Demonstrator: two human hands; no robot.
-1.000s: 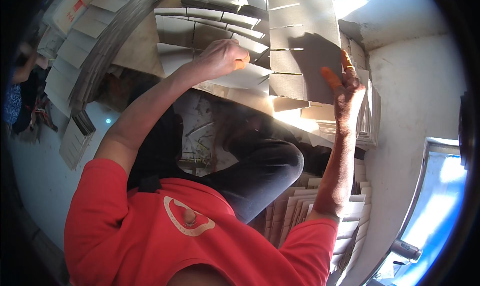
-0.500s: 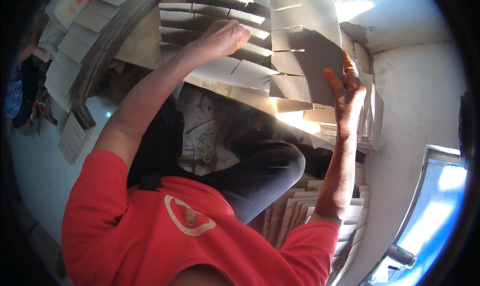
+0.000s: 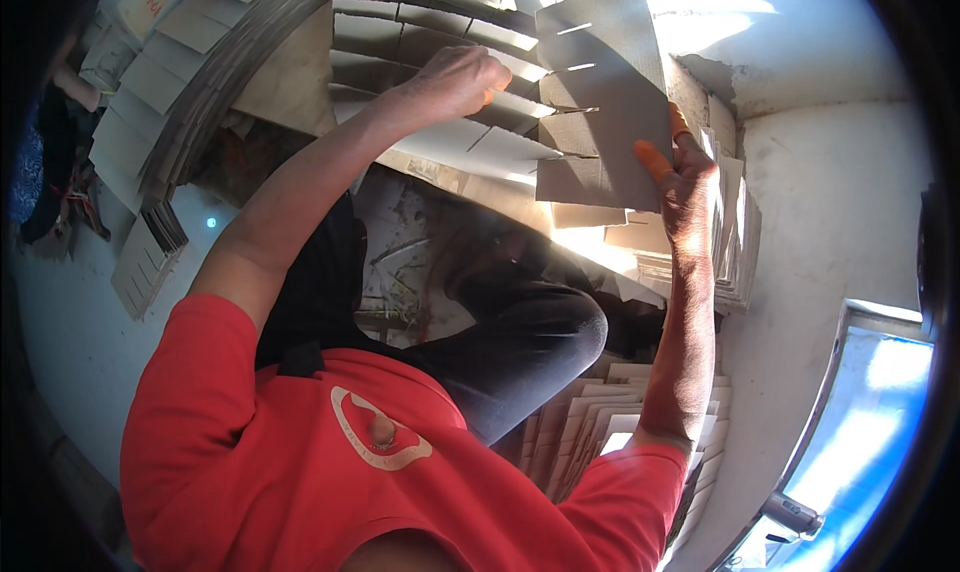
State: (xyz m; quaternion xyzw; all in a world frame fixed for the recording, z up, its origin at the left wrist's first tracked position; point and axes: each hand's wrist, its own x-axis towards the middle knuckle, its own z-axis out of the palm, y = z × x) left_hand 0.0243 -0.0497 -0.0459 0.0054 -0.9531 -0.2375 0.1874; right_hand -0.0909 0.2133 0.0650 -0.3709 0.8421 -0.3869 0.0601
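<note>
My right hand grips the right edge of a slotted cardboard sheet, thumb on its face, with orange covers on the fingers. The sheet's slots open along its left edge, which meets the right ends of several grey cardboard strips. Those strips stand in rows on the work surface, with cross slots cut in them. Above the strips is my left hand, its fingers curled closed and an orange cover on one fingertip. What lies between those fingers is hidden.
A long curved row of stacked cardboard pieces runs along the left. More cardboard stacks stand beyond my right hand and beside my right elbow. A white wall rises at the right. My bent knee is below the work surface.
The cardboard sheet has tilted slightly and come a little to the left with my right hand. My left hand has shifted slightly right and stays closed.
</note>
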